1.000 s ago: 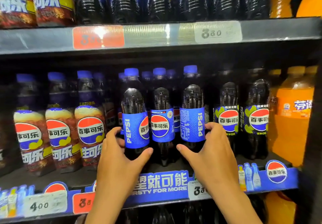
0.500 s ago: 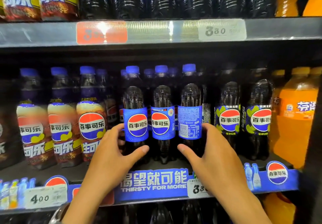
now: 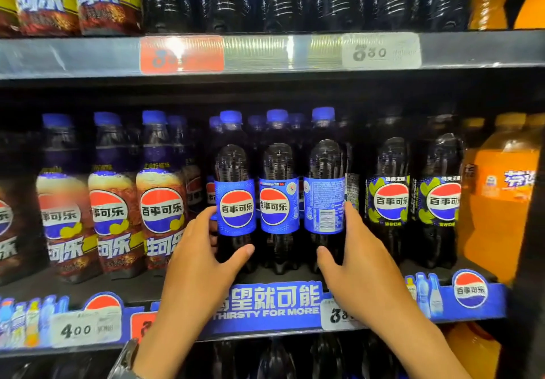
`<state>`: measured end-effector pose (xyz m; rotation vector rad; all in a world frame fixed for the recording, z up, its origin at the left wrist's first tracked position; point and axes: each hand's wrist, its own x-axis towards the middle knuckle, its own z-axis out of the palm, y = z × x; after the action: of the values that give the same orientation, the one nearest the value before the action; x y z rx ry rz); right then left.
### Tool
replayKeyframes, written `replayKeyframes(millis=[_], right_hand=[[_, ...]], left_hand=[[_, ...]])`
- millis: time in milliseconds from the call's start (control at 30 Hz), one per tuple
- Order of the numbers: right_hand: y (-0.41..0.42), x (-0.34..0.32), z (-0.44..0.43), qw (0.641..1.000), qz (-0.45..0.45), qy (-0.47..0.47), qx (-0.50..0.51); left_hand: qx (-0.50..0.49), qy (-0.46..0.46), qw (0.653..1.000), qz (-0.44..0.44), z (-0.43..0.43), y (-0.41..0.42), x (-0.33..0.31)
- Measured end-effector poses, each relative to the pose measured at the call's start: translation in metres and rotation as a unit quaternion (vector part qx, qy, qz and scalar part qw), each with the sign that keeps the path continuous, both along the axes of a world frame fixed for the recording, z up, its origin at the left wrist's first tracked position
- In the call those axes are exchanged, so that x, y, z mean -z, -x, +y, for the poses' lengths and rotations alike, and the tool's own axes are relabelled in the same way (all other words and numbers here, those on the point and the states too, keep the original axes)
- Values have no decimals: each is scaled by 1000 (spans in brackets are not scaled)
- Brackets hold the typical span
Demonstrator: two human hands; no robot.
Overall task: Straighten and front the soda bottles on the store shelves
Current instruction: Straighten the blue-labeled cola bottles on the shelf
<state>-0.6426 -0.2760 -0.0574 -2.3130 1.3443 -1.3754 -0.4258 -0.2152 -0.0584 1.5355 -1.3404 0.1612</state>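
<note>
Three blue-labelled cola bottles stand upright at the front of the middle shelf (image 3: 383,275). My left hand (image 3: 203,263) grips the left bottle (image 3: 234,201), whose round logo faces me. The middle bottle (image 3: 278,201) also shows its logo and no hand touches it. My right hand (image 3: 356,263) grips the right bottle (image 3: 324,201), thumb across its dark lower body; its label shows small print and a barcode. More blue-capped bottles stand behind them in shadow.
Brown-labelled cola bottles (image 3: 160,216) fill the shelf to the left, lime-labelled ones (image 3: 390,201) and orange soda (image 3: 501,201) to the right. The upper shelf edge (image 3: 265,54) with price tags hangs above. A blue promo strip (image 3: 271,305) runs along the shelf front.
The left bottle has turned from its side text to its round logo. The right bottle has turned from its side text to the barcode panel. Both hands stayed on their bottles.
</note>
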Motion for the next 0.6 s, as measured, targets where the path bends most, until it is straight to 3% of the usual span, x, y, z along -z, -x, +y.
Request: replayKeyframes(millis=[200, 600], right_hand=[[-7, -4, 4, 998, -24, 39, 50], [-8, 5, 4, 998, -51, 18, 8]], left_hand=[[-5, 3, 1000, -2, -2, 0, 2], [-6, 9, 1000, 7, -5, 0, 10]])
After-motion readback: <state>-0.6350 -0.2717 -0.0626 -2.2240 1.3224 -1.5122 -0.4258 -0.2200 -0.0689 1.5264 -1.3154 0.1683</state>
